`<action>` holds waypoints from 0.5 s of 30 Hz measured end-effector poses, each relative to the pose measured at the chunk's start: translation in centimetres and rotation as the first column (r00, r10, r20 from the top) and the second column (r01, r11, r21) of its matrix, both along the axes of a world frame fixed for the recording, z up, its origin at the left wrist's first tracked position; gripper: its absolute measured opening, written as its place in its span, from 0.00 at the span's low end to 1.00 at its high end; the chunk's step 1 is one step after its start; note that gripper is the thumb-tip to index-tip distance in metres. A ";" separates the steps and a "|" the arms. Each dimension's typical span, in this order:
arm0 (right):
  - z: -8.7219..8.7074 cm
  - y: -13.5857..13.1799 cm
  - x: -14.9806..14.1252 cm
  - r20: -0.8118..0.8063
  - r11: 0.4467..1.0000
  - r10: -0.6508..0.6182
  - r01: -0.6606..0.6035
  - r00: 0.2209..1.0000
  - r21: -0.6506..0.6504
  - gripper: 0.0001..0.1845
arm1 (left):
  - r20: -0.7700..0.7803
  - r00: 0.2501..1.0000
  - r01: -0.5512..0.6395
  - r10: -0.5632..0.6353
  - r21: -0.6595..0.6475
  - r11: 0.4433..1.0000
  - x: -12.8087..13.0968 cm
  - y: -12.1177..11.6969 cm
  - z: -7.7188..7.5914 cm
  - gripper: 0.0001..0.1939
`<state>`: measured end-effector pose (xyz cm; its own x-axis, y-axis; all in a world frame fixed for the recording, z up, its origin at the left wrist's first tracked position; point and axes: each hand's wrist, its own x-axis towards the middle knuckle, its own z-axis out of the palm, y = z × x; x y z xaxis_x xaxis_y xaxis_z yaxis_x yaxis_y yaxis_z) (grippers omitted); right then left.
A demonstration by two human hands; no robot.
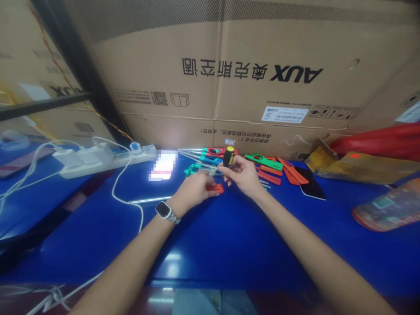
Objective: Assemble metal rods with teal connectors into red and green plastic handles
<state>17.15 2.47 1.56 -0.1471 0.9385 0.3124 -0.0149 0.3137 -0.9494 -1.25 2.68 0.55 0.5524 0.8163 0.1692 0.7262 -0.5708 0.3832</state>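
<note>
My right hand [245,178] is closed around a short screwdriver with a yellow and black handle [229,156], which it holds tilted. Its shaft and tip are hard to make out. My left hand [193,190], with a watch on the wrist, grips a red plastic lighter casing [215,188] on the blue table. Small clear or metallic bits [213,172] show between the two hands, too blurred to name. Behind the hands lie several long-nosed lighters [215,151] with metal tubes. Green casing parts [264,161] and orange-red casing parts [293,171] lie to the right.
A white power strip [108,162] with plugs and cables runs along the left. A bright phone screen [164,165] lies by it; a dark phone [313,186] lies right. A bottle [387,208] is at the right edge. A large cardboard box [157,127] stands behind the blue table [223,245].
</note>
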 end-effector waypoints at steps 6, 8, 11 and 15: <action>-0.4 -0.1 -0.9 -0.025 0.998 -0.061 0.060 0.998 -0.012 0.25 | -0.009 1.000 0.012 -0.012 0.015 1.000 0.0 -0.1 0.1 0.12; -0.5 -0.3 -0.6 -0.011 1.000 -0.017 0.017 1.000 -0.017 0.23 | -0.016 1.000 0.011 -0.011 0.023 1.000 0.0 -0.1 0.1 0.12; -0.5 -0.5 0.3 0.007 0.995 0.092 -0.091 0.996 -0.049 0.21 | -0.026 1.000 0.010 -0.009 0.032 0.999 0.1 -0.1 0.2 0.13; -0.3 -0.4 0.7 0.067 0.998 0.062 -0.060 0.996 -0.028 0.20 | -0.046 0.999 0.005 -0.004 0.020 1.000 0.1 -0.1 0.3 0.13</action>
